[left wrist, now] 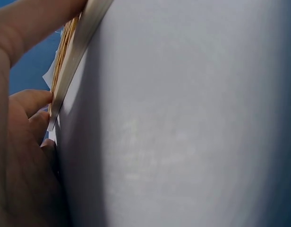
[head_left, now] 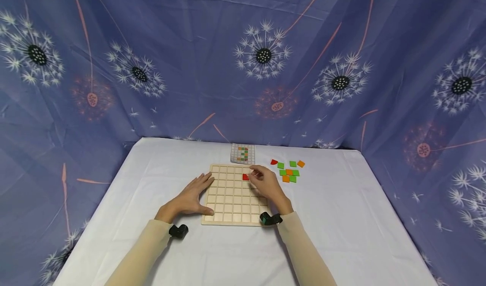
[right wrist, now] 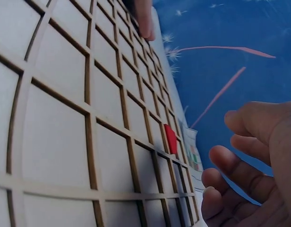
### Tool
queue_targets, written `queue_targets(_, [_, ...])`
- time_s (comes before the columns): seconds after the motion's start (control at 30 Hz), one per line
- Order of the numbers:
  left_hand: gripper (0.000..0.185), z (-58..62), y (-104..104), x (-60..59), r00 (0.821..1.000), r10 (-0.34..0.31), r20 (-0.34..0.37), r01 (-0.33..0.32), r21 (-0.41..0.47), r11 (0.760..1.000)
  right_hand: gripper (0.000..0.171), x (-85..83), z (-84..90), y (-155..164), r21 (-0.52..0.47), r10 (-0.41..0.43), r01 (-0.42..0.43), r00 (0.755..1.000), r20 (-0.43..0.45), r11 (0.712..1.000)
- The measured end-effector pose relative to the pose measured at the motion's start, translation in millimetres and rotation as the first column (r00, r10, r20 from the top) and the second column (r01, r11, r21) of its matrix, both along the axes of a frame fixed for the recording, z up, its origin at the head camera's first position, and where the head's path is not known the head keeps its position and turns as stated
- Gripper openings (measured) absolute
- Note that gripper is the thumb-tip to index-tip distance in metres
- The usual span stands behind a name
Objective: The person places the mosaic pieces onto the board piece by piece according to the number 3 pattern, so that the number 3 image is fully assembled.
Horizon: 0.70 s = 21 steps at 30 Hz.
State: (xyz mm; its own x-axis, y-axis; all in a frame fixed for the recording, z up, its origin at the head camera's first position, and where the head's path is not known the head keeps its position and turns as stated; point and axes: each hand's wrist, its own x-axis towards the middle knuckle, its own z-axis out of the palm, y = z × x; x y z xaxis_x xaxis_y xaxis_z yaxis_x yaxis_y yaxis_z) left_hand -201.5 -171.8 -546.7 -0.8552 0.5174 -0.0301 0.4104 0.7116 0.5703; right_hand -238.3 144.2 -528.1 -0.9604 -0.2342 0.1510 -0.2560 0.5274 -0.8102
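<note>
A pale wooden grid board [head_left: 228, 199] lies flat on the white table. One red piece [head_left: 245, 177] sits in a cell of its upper part, seen in the right wrist view as a red shape [right wrist: 170, 139] within the grid. My left hand [head_left: 187, 196] rests against the board's left edge, thumb low and fingers high, spread apart; the left wrist view shows fingertips touching the rim. Just right of the red piece, my right hand [head_left: 267, 184] hovers over the board. In the right wrist view its fingers are loosely bent with nothing between them.
Behind the board lies a paper card [head_left: 243, 154] printted with a grid of coloured squares. To the right are several green tiles [head_left: 292, 164], orange tiles [head_left: 286, 179] and a red rounded piece [head_left: 274, 162]. A blue patterned curtain [head_left: 212, 66] hangs behind the table.
</note>
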Motion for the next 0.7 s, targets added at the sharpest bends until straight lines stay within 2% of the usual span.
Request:
queue_targets(0.2, [0.126,1.7,-1.0,0.0,1.000,-0.002,-0.018,0.001,-0.041,0.999,0.038,6.2,4.9,10.5,-0.018,-0.023,0.023,1.000,0.004,1.000])
queue_targets(0.4, [0.125,0.3,-2.7,-0.7,1.000,-0.004,-0.028,0.003,-0.040,0.999,0.043,2.8,9.3,23.7,-0.029,0.003,-0.002,1.000,0.022,1.000])
queue_targets(0.7, [0.125,-2.6,-4.6,-1.1,1.000,-0.010,-0.007,0.010,-0.020,1.000,0.056,-4.3,19.6,51.8,0.068,0.044,-0.045,0.999,0.020,0.997])
